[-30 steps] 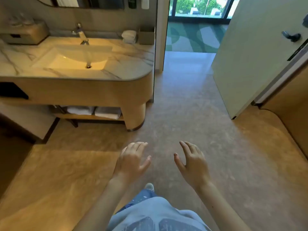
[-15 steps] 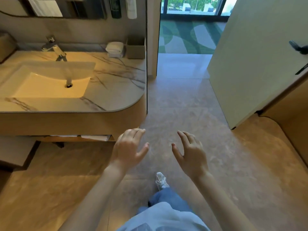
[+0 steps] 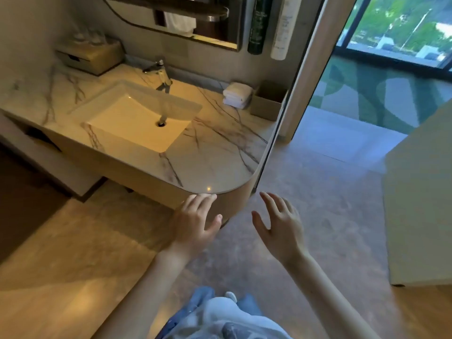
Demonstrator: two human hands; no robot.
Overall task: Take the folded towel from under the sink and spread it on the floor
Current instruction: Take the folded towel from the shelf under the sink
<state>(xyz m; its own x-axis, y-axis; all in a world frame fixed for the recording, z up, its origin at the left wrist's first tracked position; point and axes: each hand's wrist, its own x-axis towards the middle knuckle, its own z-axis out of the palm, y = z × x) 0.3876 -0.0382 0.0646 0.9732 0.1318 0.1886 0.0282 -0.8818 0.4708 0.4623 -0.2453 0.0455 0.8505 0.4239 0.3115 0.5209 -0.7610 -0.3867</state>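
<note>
Sink basin (image 3: pixel 137 121) sits upper left of frame in a marble counter (image 3: pixel 220 167), with the faucet (image 3: pixel 161 74) behind it. Space under the counter is hidden from this angle, so the folded towel can't be located. Left hand (image 3: pixel 193 228) lower centre: fingers straight and spread, holding nothing, fingertips at the counter's rounded corner, contact unclear. Right hand (image 3: pixel 281 228) just beside it: splayed, empty, over the floor (image 3: pixel 318 192). Door (image 3: pixel 420 192) far right.

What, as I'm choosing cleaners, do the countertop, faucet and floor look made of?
Countertop: polished marble or marble-look stone, white with dark veins and a light glint. Faucet: metal, probably chrome, mirror-bright. Floor: matte mottled grey-brown, perhaps stone tile or vinyl; cannot tell which.
</note>
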